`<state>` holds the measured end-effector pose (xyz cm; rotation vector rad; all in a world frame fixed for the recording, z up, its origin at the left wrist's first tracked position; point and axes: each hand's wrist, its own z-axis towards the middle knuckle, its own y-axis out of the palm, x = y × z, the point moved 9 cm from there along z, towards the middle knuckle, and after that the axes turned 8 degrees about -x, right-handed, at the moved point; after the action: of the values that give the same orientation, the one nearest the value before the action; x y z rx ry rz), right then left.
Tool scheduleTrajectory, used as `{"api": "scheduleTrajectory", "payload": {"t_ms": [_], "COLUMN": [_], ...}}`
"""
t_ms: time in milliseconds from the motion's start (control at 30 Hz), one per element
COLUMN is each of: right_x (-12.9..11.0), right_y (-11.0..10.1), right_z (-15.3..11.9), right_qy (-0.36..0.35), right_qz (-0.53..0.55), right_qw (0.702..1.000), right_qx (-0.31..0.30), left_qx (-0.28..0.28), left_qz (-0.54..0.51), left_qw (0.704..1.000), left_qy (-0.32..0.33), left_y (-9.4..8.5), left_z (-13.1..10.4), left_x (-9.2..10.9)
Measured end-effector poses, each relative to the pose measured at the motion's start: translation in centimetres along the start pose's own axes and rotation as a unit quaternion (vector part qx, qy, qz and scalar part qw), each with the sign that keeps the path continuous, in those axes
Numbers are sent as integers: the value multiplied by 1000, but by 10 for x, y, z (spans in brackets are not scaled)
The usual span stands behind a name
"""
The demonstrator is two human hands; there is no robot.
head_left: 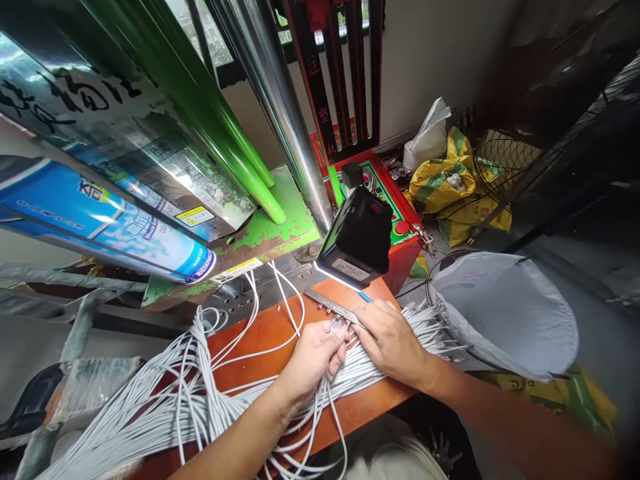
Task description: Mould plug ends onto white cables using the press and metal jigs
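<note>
My left hand (317, 350) is closed in a pinch on a small clear plug (339, 323) over the orange-brown bench. White cables trail below that hand. Gripped in my right hand (395, 341) is a flat grey metal bar (333, 307) with small pegs along its lower edge. The bar slants up and left from the fingers, and the plug sits against its near side. A thin blue rod (367, 297) shows just beyond my right knuckles; whether I touch it cannot be told. Under both hands lies a thick bundle of white cables (357, 373).
A green press frame (270, 233) with a steel column (295, 113) rises behind the bench. Close beyond my hands hangs a black lamp-like box (357, 237). A red control box (400, 200) stands behind it. At right are a white-lined bin (505, 307) and yellow sacks (443, 183).
</note>
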<state>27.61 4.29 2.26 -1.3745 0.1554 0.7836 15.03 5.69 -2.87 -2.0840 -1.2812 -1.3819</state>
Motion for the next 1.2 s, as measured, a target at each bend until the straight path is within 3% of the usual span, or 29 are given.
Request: {"api": "scheduleTrajectory", "payload": {"t_ms": [67,167,267,467,700,1033,1100,1200], "right_x": [1,5,7,2,2,-1,4,9], "right_y": [-1,0,3,2,8,10,9,10], "right_z": [-1,-3,-3,0,-2,0,-1,-3], "right_qy": [15,36,48,21,19,-28,2,30], "right_qz": [1,20,27,-6,-26,27,39,41], "right_qw": [1000,999,998,1000,999,998,999,999], "right_qx": [7,10,0,-9,-14,-45,-33,-18], "left_qx": [15,81,117,32,-2,13,30,104], "left_qz": [37,76,70,62,65,29,51,93], "left_qw": [999,993,990,998,998,999,998,990], "left_qy": [8,30,36,10,-11,-4,7,21], "left_y": [-7,-30,-45,-32,-32,-27,-35,-58], "left_z": [0,-4,-9,-3,-3,-3,-4,-12], "left_x": [0,2,0,0,-2,-3,-2,2]}}
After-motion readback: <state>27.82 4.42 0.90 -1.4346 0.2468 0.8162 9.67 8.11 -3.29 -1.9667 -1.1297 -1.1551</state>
